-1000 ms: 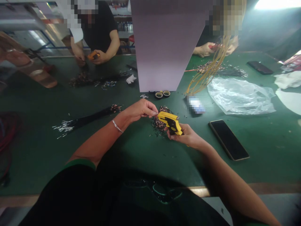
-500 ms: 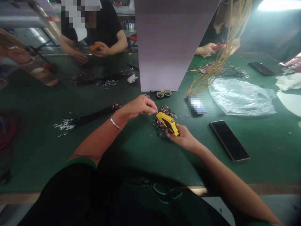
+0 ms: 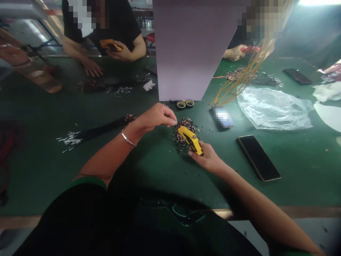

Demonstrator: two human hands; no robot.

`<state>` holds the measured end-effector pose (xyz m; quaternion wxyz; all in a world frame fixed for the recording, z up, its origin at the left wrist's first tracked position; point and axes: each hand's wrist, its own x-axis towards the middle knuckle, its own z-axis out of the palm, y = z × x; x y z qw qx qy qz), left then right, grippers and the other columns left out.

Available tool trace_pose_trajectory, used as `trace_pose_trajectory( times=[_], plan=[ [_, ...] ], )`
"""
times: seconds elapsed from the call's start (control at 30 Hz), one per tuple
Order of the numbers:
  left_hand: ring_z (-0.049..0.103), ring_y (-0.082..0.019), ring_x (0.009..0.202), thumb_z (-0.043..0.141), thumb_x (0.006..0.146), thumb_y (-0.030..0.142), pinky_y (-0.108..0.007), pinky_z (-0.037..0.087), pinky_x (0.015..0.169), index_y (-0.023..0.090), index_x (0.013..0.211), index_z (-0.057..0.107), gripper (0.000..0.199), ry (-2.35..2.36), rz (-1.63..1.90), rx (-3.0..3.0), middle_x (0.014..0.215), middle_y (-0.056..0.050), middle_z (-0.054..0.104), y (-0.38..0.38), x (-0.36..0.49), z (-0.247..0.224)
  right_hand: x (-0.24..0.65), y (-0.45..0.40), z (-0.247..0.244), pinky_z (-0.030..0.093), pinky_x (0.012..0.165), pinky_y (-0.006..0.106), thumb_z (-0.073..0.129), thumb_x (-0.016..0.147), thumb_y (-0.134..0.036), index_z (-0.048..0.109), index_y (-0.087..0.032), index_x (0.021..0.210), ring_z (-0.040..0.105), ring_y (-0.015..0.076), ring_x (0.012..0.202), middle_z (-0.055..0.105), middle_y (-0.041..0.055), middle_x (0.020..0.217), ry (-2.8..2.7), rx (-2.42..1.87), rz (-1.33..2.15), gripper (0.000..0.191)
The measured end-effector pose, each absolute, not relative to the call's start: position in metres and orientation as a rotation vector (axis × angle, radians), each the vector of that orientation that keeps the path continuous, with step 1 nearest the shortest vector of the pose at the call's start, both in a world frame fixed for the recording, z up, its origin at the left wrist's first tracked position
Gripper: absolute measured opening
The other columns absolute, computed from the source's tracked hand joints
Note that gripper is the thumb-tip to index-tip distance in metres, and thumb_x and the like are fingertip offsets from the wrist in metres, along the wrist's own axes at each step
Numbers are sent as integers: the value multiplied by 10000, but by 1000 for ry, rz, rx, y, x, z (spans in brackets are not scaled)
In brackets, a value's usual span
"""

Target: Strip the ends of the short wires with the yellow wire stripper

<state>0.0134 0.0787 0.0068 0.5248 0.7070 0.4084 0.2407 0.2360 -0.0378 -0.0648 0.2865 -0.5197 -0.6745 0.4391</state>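
My right hand (image 3: 206, 156) is closed around a yellow wire stripper (image 3: 190, 139) with black parts, its nose pointing up and left. Under the tool lies a heap of short black offcuts with coppery ends (image 3: 183, 124). Just left of the tool's nose, the thumb and fingertips of my left hand (image 3: 162, 116) are pinched together; what they hold is too small to make out. A small gap separates them from the tool. Beside my left wrist a bundle of black wires (image 3: 99, 131) lies on the green table (image 3: 149, 170), silvery ends to the left and coppery ends near my hand.
A pale upright panel (image 3: 186, 49) stands ahead, with two tape rolls (image 3: 185, 104) at its foot. Right are a phone (image 3: 258, 158), a clear plastic bag (image 3: 274, 108) and hanging yellow wires (image 3: 239, 83). Across the table, people hold an orange tool (image 3: 110, 45) and a red tool (image 3: 250, 49).
My left hand's fingertips have drawn slightly up and left, away from the stripper's nose, where they touched or nearly touched it before. The stripper stays in my right hand over the heap.
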Motion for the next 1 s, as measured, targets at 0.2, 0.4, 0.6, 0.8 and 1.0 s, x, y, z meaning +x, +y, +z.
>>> trace_pose_trajectory(
  times=[0.2, 0.4, 0.6, 0.8, 1.0],
  plan=[
    [491, -67, 491, 693, 643, 160, -219, 355, 507, 145, 618, 724, 42, 1014, 642, 1761, 501, 14, 595, 82, 14, -1, 236, -32, -73, 317, 519, 267, 601, 740, -367, 465, -204, 673, 381, 119, 541, 453, -27, 578, -1821, -1398, 1066, 222],
    [480, -66, 467, 679, 618, 120, -231, 355, 504, 137, 596, 714, 44, 1036, 638, 1686, 475, 12, 576, 82, 18, -6, 241, -35, -72, 331, 474, 255, 651, 776, -377, 502, -202, 705, 403, 111, 486, 478, -39, 524, -1661, -1313, 1322, 241],
    [421, -50, 427, 691, 622, 127, -231, 254, 447, 138, 601, 707, 28, 1086, 686, 1591, 454, 14, 547, 81, 18, -4, 247, -38, -74, 419, 478, 280, 736, 732, -397, 548, -194, 752, 468, 120, 453, 532, -37, 528, -1351, -1193, 1498, 278],
    [419, -51, 448, 713, 644, 159, -239, 303, 469, 149, 620, 710, 27, 1095, 745, 1588, 479, 19, 556, 73, 22, 1, 247, -36, -71, 444, 536, 291, 784, 695, -374, 591, -184, 797, 525, 133, 522, 576, -22, 602, -1317, -1116, 1530, 289],
    [467, -68, 493, 700, 678, 159, -252, 358, 506, 158, 622, 702, 56, 1065, 782, 1637, 531, 8, 587, 64, 28, 5, 248, -38, -69, 453, 594, 308, 787, 703, -371, 616, -178, 819, 549, 148, 594, 589, -4, 680, -1308, -1041, 1592, 282]
  ],
)
